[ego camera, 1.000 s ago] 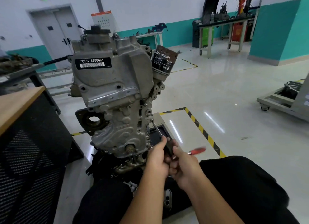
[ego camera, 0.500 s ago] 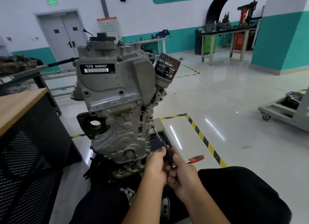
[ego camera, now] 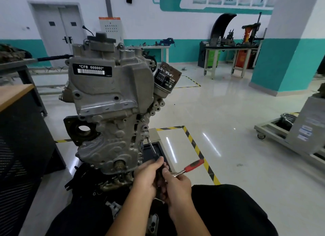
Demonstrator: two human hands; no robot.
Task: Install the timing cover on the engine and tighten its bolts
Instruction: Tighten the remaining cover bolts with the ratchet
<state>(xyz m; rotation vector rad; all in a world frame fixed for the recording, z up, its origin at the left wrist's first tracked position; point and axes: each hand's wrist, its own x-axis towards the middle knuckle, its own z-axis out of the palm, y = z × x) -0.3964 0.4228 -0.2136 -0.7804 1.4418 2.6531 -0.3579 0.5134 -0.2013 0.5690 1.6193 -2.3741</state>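
The left hand's (ego camera: pixel 146 174) fingers (ego camera: pixel 159 161) are curling round the dark extension bar (ego camera: pixel 152 148), whose tip is sitting on a bolt (ego camera: pixel 147 138) at the right edge of the timing cover (ego camera: pixel 112 147). The right hand (ego camera: pixel 175 184) is gripping the red-handled ratchet (ego camera: pixel 190 167) just beside it. The cover is lying against the near face of the engine (ego camera: pixel 109 95), which is carrying a black oil filter (ego camera: pixel 168 79) on its far right.

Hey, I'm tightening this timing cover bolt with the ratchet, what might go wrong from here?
The long extension bar meets the bolt on the timing cover at a slant, so the socket might slip off or round the head. Both hands, left hand and right hand, crowd the ratchet; a sudden slip might bang knuckles on the casting.
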